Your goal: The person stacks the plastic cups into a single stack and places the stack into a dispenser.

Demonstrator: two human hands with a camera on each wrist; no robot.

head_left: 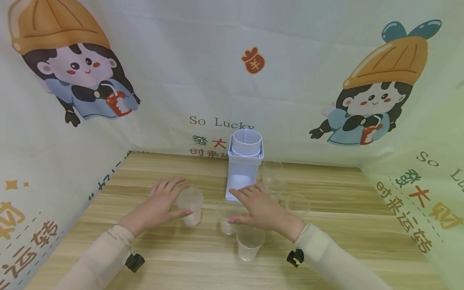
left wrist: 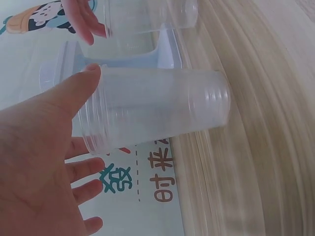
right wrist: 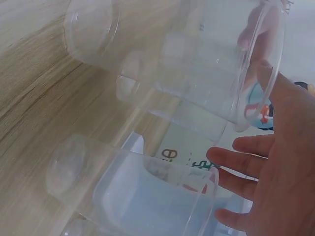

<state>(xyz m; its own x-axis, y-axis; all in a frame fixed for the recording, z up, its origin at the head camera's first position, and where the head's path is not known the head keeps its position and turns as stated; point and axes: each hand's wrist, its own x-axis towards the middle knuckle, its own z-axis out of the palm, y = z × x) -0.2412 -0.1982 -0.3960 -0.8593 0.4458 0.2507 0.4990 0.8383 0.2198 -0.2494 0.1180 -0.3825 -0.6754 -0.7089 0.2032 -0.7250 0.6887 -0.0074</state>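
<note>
My left hand (head_left: 159,205) is beside a clear plastic cup (left wrist: 152,108) standing upright on the table; several rims show on it, like nested cups. The thumb lies at its rim, while the other fingers spread out behind. Over the middle of the table, my right hand (head_left: 262,209) has its fingers spread above a clear cup (head_left: 227,227). Another clear cup (head_left: 250,243) stands nearer me. In the right wrist view the fingers are close to the rim of a clear cup (right wrist: 133,177); I cannot tell whether they touch it.
Behind the hands, against the printed cloth backdrop (head_left: 203,88), stands a white holder (head_left: 242,167) with a round tube on top. More clear cups, including one cup (head_left: 298,205), stand right of it on the wood-grain table (head_left: 181,262).
</note>
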